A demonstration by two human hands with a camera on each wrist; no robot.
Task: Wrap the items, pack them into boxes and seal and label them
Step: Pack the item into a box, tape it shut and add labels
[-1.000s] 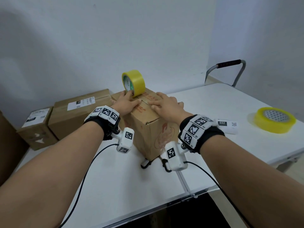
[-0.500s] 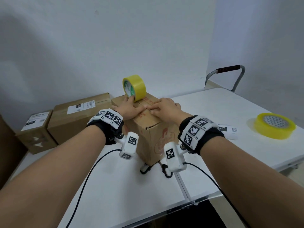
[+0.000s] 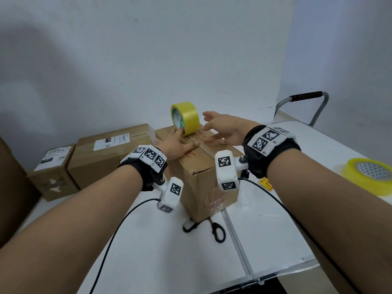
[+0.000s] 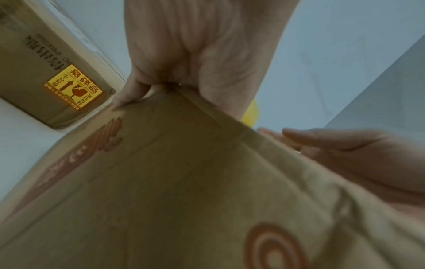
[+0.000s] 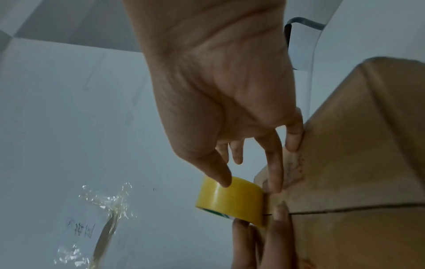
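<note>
Left hand (image 3: 177, 144) lay flat on box (image 3: 203, 179); right hand (image 3: 224, 129) (fingers spread wide) reached tape roll (image 3: 185, 117) at fingertips.

Yellow tape roll (image 3: 186, 118) with green-printed core, brown box (image 3: 209, 179) with red print, white table (image 3: 169, 251).

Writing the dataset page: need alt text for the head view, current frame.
Two bare hands work on top of a closed cardboard box on a white table: the left hand lies flat on the flaps, touching an upright yellow tape roll, while the open right hand reaches toward it. Two labelled boxes sit left; a second tape roll lies right.
</note>
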